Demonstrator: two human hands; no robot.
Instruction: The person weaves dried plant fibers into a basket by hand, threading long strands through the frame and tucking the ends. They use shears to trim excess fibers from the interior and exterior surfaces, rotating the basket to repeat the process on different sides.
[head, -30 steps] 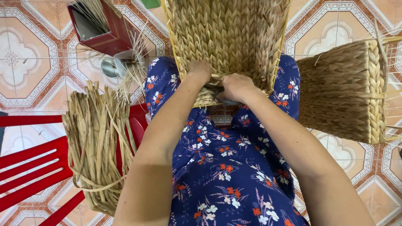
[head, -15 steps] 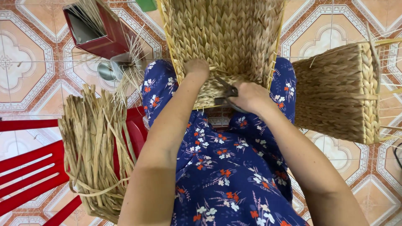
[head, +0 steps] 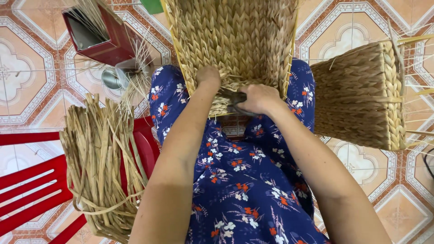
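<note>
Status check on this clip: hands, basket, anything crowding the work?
Left hand gripping woven basket at its lower edge. Right hand closed on dark-handled tool against the weave. Second basket close right, dried straw bundle left; neither touching.

A bundle of dried straw (head: 101,167) is laid on a red plastic chair (head: 31,194) at eight o'clock. A dark red box (head: 106,38) holding thin stalks is seen at eleven o'clock. A finished woven basket (head: 361,97) is placed on the patterned tile floor (head: 27,81) at three o'clock.
</note>
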